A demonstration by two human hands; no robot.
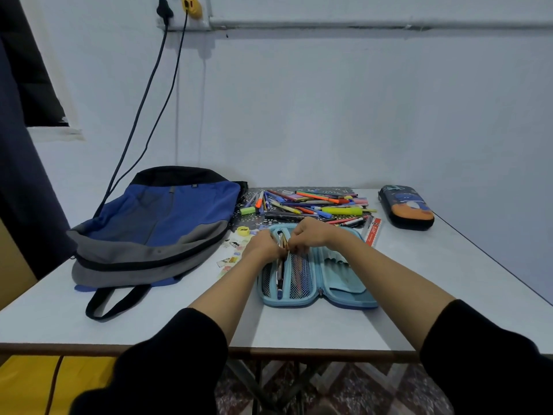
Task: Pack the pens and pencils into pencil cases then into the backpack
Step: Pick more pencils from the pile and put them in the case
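Pale blue walls stood behind a white surface. At the left a blue and grey backpack lay flat. Beside it lay an open light blue pencil case, with several pens in its left half. The left grip and the right grip, both curled, pinched these pens at the case's far end. Behind lay a pile of pens and pencils, and far right a closed dark pencil case.

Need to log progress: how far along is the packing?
Done: a few pens lie in the open blue case. In hand: left hand and right hand grip pens over it. Left: the pile, the closed dark case, then the backpack.
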